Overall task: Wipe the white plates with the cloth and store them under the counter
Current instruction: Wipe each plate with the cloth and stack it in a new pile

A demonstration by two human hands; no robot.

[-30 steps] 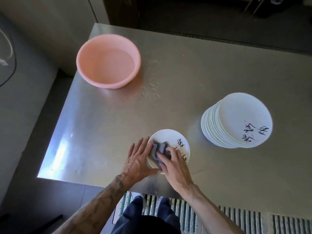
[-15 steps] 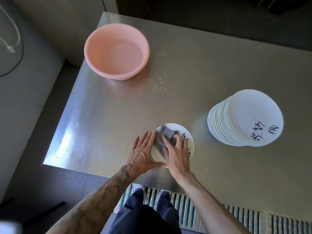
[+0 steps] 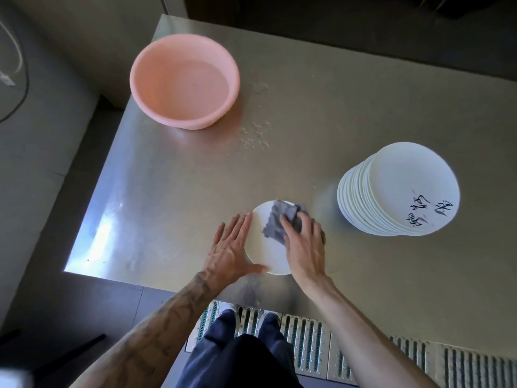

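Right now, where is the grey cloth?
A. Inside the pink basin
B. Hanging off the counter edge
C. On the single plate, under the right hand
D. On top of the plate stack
C: the right hand presses the grey cloth onto the single plate.

We're looking down on what reads as a commercial kitchen's washing-up corner. There's the bare stainless-steel counter, dull and scuffed, with water droplets on it. A pink plastic basin holding water sits at the far left corner. A tall stack of identical white plates, the top one bearing brush-style lettering, stands on the right: restaurant quantity, not household. Underfoot, a slotted metal floor drain grate runs along the counter's near edge.
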